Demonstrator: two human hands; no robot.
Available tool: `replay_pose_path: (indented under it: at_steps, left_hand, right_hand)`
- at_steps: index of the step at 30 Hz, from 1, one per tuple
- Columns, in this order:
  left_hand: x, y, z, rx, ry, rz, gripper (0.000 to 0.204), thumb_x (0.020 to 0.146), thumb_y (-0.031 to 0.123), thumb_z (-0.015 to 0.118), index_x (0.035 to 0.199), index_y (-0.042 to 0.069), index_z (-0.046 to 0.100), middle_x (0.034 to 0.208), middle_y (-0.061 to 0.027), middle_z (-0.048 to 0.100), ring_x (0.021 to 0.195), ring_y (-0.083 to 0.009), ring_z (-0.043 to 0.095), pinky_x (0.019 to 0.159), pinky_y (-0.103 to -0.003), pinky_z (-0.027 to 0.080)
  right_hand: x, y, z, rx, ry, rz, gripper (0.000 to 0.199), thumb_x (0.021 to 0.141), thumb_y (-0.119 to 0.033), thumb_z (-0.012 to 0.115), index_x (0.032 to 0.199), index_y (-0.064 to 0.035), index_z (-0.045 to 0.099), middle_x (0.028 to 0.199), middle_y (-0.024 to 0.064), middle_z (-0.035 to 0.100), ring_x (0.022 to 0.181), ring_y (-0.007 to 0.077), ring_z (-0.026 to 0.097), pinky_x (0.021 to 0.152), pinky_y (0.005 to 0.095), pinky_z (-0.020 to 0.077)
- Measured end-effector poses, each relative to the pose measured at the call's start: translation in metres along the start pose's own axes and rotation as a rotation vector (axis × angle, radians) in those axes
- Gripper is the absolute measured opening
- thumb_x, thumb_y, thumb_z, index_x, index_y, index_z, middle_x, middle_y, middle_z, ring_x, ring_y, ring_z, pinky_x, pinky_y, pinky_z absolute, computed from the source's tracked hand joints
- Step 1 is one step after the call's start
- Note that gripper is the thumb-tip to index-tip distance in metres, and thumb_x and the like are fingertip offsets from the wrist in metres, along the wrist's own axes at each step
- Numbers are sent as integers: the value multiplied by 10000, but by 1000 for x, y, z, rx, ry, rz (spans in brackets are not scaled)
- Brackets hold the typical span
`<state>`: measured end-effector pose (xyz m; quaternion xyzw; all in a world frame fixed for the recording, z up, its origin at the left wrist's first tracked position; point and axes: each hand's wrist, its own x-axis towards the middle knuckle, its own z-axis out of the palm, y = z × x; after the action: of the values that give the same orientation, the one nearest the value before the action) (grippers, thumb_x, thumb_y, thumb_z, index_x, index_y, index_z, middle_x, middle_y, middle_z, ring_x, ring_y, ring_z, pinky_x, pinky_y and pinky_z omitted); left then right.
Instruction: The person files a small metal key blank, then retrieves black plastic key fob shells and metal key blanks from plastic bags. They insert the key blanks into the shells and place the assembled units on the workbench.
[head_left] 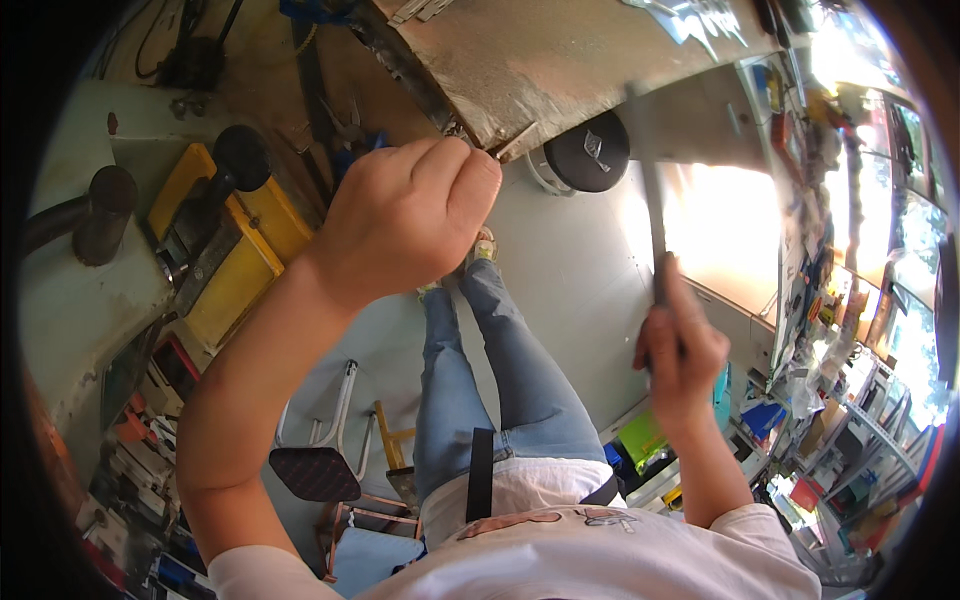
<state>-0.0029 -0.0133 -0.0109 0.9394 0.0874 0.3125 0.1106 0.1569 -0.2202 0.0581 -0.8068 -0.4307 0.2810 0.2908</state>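
My left hand (420,205) is closed in a fist at the near corner of the worn workbench (570,65). A short, thin metal rod (518,140) juts out beyond its fingers at the bench edge. The part inside the fist is hidden. My right hand (682,350) is wrapped round the lower end of a long, narrow, dark metal tool (652,190) that looks like a flat file. Its blade points away from me, right of the bench corner, apart from the rod and blurred toward the tip.
A round black stool (595,152) stands under the bench corner. Pliers (348,128) lie left of my fist. Farther left is a yellow metal machine part (225,265). Behind my legs stand a dark-seated chair (315,472) and a blue seat (372,560). Cluttered shelves line the right.
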Motion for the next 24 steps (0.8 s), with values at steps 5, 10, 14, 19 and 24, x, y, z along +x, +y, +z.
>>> replay_pose_path:
  at_steps: [5, 10, 14, 19, 24]
  left_hand:
    - [5, 0, 1, 12, -18, -9, 125, 651, 50, 579, 698, 56, 464, 612, -36, 409, 513, -165, 493, 414, -275, 421]
    - [6, 1, 2, 21, -9, 4, 126, 640, 48, 579, 699, 56, 468, 611, -37, 415, 517, -164, 498, 413, -272, 420]
    - [6, 2, -1, -17, -46, -21, 123, 640, 51, 576, 689, 58, 464, 607, -37, 413, 518, -170, 502, 414, -270, 421]
    - [4, 1, 0, 7, -13, -29, 121, 634, 54, 569, 683, 58, 458, 607, -42, 412, 517, -176, 501, 423, -278, 426]
    - [7, 1, -1, -44, -21, -22, 121, 630, 56, 567, 684, 56, 459, 601, -43, 405, 514, -177, 498, 419, -276, 421]
  right_hand:
    - [21, -19, 16, -42, -161, 7, 490, 837, -10, 583, 1300, -152, 502, 662, 133, 560, 526, 211, 506, 576, 238, 444]
    - [28, -16, 24, -4, -136, -106, 442, 887, -21, 517, 1318, -117, 483, 584, 30, 507, 477, 81, 462, 492, 224, 420]
    - [57, -39, 30, -15, -172, -104, 445, 880, -6, 515, 1312, -112, 486, 636, 58, 543, 506, 124, 497, 522, 229, 436]
    - [34, -23, 27, -3, -148, -80, 474, 850, -20, 564, 1300, -151, 494, 717, 180, 594, 564, 300, 555, 581, 282, 465]
    - [72, -49, 35, -23, -264, -1, 504, 837, -3, 564, 1317, -125, 470, 718, 170, 597, 566, 304, 553, 587, 263, 466]
